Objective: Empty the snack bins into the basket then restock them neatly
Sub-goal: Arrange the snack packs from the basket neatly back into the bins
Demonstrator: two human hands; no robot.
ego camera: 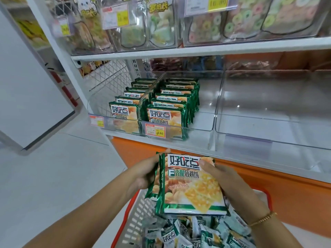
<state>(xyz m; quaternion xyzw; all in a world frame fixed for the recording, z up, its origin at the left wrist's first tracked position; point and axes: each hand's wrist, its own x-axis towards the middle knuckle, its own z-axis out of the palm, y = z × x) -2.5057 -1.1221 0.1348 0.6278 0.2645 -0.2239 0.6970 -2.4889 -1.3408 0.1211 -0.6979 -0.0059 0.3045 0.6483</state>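
Head view of shelf restocking. The left hand (143, 173) and right hand (223, 178) together hold a stack of packets (189, 183), green-edged with a biscuit picture on the top face. The left hand grips the stack's left edge, with a fingertip showing above its top corner. The right hand clamps the right edge, thumb pressed flat on the printed face; its other fingers pass beneath and are hidden. How many packets make up the stack cannot be counted, though at least two edges show on the left hand's side. A bracelet (263, 219) circles the right wrist. Directly below both hands stands the basket (138, 217), with a white slotted wall and an orange rim, holding a loose heap of small packets (197, 233) in the same green and white. Beyond the hands, past an orange panel (286, 190), runs a shelf of clear bins. The first bin (96, 104), ahead and left of the left hand, holds an upright row of packets (123, 111) along its right side. The second bin (197, 129), straight ahead of the hands, holds a similar row (166, 115) along its left side, behind a price tag (155, 131). The third bin (268, 136), ahead and right of the right hand, holds nothing. Higher up, an upper shelf (197, 50) carries clear bins with bags of sweets (241, 24).
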